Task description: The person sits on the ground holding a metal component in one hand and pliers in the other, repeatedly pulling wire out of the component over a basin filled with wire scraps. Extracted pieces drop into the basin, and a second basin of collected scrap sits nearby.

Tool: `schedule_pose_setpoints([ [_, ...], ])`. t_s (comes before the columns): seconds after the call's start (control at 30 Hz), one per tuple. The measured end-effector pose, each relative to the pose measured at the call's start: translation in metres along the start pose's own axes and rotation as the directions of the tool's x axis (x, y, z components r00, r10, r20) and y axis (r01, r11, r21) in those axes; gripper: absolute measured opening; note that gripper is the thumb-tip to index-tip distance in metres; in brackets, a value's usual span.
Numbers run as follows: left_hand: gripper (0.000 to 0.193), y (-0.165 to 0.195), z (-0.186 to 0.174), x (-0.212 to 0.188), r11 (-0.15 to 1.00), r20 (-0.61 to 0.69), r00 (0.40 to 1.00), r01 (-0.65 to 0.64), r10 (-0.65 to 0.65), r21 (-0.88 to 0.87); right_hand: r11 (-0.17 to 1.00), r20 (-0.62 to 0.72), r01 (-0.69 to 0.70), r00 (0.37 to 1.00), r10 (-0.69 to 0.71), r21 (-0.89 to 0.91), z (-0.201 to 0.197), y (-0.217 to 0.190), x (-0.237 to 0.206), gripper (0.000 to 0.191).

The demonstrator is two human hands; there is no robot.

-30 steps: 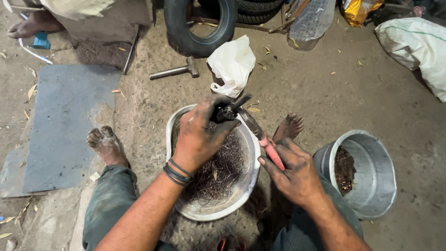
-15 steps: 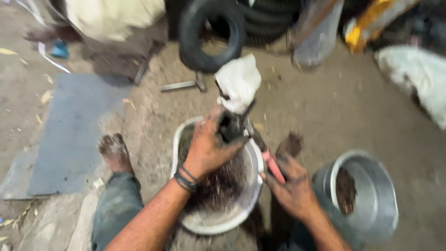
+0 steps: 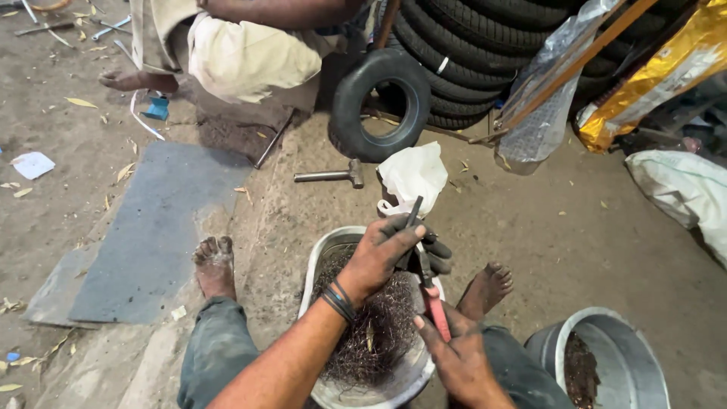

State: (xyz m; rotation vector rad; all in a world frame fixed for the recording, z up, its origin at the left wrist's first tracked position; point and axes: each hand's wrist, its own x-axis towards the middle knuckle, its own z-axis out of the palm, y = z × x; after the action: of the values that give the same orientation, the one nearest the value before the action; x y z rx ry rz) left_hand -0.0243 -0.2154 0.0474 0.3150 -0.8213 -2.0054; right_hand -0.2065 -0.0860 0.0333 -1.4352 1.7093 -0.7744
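**Head view: pliers and a dark part gripped over a basin of wire scrap**

Left hand (image 3: 379, 261) clenched around a small dark part (image 3: 424, 250), a thin dark rod sticking up from between the fingers (image 3: 435, 248). Right hand (image 3: 458, 360) closed on the red handles of a pair of pliers (image 3: 432, 291), tips reaching up into the dark part just beside the left fingertips. Directly beneath both sets of fingers, a round metal basin (image 3: 322, 273) filled with a tangle of fine dark wire (image 3: 379, 326). Just beyond the left knuckles, a crumpled white bag (image 3: 413, 178); past that, a hammer (image 3: 329, 176) lying flat on the dirt and a small tyre (image 3: 379, 102) leaning against a stack of larger tyres (image 3: 469, 53). Right of the right hand, a second metal bucket (image 3: 606, 348) with dark scrap inside, cut off by the lower edge. Bare feet either side of the basin, the left one (image 3: 214, 265) and the right one (image 3: 485, 288). Far left of the fingers, a grey mat (image 3: 151, 227).

Another person (image 3: 242, 53) crouched at top left, mostly out of view. Exact shape of the dark part hidden by the gripping fingers; plier tips hard to make out against it.
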Motion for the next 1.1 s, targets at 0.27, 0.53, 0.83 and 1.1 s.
schedule_pose_setpoints([
  [0.27,0.028,-0.003,-0.003,0.001,0.995,-0.121,0.991,-0.049,0.059,0.083,0.974,-0.018,0.187,0.982,-0.19,-0.126,-0.014,-0.016,0.009,0.026],
  [0.53,0.03,-0.028,0.013,0.006,0.949,-0.493,0.811,-0.257,0.315,0.185,0.969,-0.171,0.04,0.982,-0.084,-0.244,0.029,-0.026,0.006,0.033],
  [0.83,0.035,-0.014,0.018,0.008,0.956,-0.618,0.783,-0.23,0.069,-0.184,0.731,-0.234,0.051,0.93,-0.283,-0.681,0.021,-0.042,0.013,0.062],
  [1.1,0.037,0.003,0.003,0.002,0.992,-0.525,0.849,-0.106,0.054,-0.071,0.654,-0.209,0.324,0.772,-0.6,-0.683,0.021,-0.039,0.021,0.061],
])
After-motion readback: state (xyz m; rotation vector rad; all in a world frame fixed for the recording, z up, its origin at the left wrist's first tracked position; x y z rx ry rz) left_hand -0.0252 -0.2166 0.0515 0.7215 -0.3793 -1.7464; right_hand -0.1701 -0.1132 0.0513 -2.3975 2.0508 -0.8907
